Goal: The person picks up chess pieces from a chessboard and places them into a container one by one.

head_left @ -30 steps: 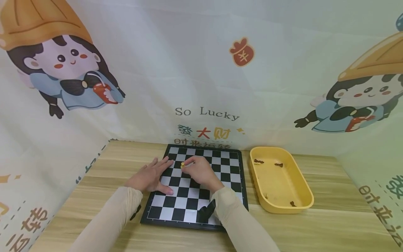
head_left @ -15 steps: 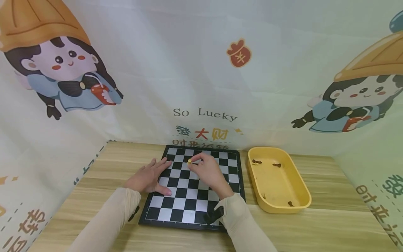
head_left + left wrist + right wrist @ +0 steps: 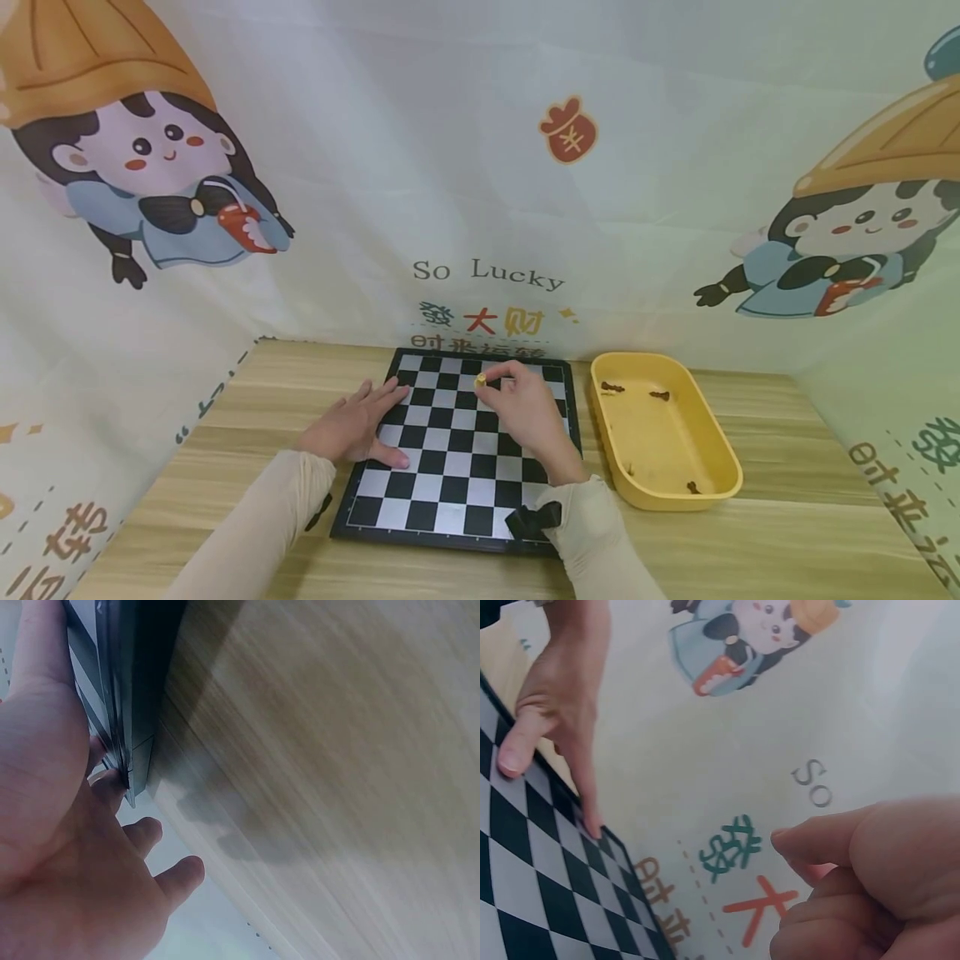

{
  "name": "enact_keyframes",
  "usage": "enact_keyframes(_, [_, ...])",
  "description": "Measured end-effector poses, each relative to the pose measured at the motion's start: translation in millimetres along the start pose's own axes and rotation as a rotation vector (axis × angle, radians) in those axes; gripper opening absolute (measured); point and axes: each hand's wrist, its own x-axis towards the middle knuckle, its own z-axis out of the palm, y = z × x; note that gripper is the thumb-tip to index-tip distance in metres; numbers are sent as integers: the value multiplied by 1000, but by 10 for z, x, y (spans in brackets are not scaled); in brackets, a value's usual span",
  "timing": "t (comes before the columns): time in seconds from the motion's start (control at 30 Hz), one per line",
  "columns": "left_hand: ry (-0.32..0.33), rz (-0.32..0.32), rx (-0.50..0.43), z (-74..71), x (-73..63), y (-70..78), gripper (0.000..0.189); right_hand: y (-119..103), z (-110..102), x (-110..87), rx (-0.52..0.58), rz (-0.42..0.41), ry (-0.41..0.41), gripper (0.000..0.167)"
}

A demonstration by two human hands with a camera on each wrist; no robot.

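A black-and-white chessboard (image 3: 450,462) lies on the wooden table. Between thumb and index finger, my right hand (image 3: 525,408) pinches a small yellow chess piece (image 3: 481,380) over the far part of the board. Which kind of piece it is, I cannot tell. In the right wrist view the same right hand (image 3: 862,877) shows, but the piece is not visible there. My left hand (image 3: 356,423) rests at the board's left edge with its fingers spread, thumb and fingertips on the squares. From the left wrist camera, the left hand (image 3: 82,825) reaches along the board's side.
Right of the board stands a yellow tray (image 3: 663,502) with several small dark brown pieces inside, one dark piece (image 3: 660,395) near its far end. A printed cloth (image 3: 480,167) hangs behind the table (image 3: 795,467) and at both sides.
My right hand has moved rightward across the far rows with the yellow chess piece in its pinch. The left hand has kept its place at the board's edge.
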Motion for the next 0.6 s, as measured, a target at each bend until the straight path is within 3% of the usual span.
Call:
enact_keyframes(0.43, [7,3,6,-31,-8,18,121,14,-184,-120,149,-40,75,23])
enact_keyframes(0.6, [2,2,7,-17,-3,24,122,78,-219,-132,160,-44,96,25])
